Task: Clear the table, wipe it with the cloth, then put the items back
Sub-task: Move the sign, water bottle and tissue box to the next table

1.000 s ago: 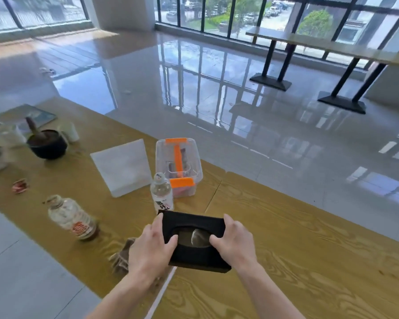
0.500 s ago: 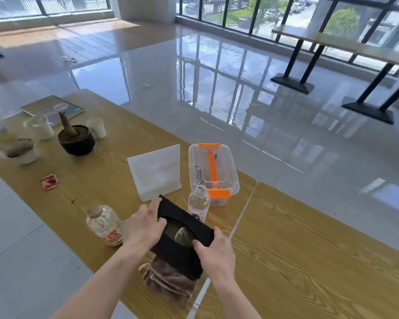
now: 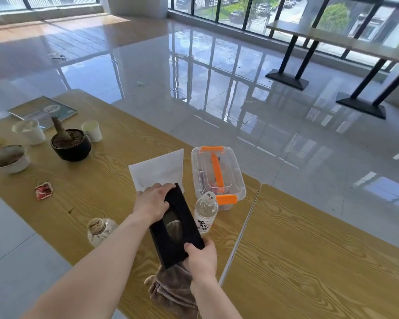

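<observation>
A black tissue box [image 3: 177, 226] is held above the wooden table [image 3: 309, 261], turned so one end points away from me. My left hand [image 3: 153, 202] grips its far end and my right hand [image 3: 202, 256] grips its near end. Under the box's near end lies a crumpled brown cloth [image 3: 171, 290] at the table's front edge. An upright water bottle [image 3: 205, 212] stands just right of the box. A second bottle [image 3: 100, 231] is left of my left forearm.
A clear plastic bin with orange handle [image 3: 217, 173] and a white sheet [image 3: 158, 169] are beyond the box. Further left are a black pot [image 3: 70, 146], white cups [image 3: 92, 131], a bowl [image 3: 8, 158], a red wrapper [image 3: 44, 191] and a booklet [image 3: 42, 110].
Both hands carried the tissue box left from over the table seam and turned it from crosswise to lengthwise, over the cloth. My view shifted left too.
</observation>
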The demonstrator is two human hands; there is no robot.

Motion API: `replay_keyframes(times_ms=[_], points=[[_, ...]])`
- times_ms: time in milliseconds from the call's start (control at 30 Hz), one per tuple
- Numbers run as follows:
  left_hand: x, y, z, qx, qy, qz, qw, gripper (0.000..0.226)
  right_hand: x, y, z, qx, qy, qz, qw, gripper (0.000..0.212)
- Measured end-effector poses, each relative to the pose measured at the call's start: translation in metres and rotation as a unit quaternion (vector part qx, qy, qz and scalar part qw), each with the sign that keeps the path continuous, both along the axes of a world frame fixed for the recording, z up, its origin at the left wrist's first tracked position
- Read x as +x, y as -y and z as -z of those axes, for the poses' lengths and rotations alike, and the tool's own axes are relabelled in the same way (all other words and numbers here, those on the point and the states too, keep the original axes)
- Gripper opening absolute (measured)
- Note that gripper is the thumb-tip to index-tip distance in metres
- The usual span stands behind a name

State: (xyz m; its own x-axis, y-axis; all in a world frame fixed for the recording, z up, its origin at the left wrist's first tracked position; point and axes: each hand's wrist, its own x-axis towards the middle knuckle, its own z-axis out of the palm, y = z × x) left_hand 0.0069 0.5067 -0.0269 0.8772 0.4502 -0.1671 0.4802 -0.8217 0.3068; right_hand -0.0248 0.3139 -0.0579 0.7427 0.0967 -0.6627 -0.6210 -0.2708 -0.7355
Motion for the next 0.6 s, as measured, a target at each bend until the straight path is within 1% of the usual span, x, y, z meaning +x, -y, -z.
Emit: replay_keyframes(times_ms=[100,233,300,400,467,533,600], points=[[0.009,-0.007,0.006,0.035,-0.013,0.044,0.998,0.056,-0.003,-0.011,0.006,0.021,-0.036,0.018,0.999,0.035],[0.02,-0.008,0.016,0.073,-0.027,0.093,0.993,0.057,0.0,-0.014,-0.001,0.054,-0.057,0.062,0.995,0.023],[0.023,-0.009,0.023,0.083,-0.019,0.095,0.992,0.058,0.003,-0.014,-0.004,0.069,-0.064,0.076,0.993,0.023],[0.025,-0.013,0.032,0.068,-0.004,0.097,0.993,0.059,0.004,-0.012,-0.01,0.087,-0.077,0.083,0.99,0.026],[0.027,-0.01,0.034,0.056,0.008,0.099,0.993,0.052,0.004,-0.007,-0.013,0.089,-0.079,0.074,0.99,0.029],[0.028,-0.007,0.031,0.049,0.013,0.09,0.995,0.045,0.007,-0.002,-0.011,0.076,-0.07,0.058,0.993,0.028],[0.029,-0.004,0.028,0.037,0.014,0.072,0.997,0.044,0.009,0.003,-0.008,0.054,-0.054,0.03,0.997,0.026]])
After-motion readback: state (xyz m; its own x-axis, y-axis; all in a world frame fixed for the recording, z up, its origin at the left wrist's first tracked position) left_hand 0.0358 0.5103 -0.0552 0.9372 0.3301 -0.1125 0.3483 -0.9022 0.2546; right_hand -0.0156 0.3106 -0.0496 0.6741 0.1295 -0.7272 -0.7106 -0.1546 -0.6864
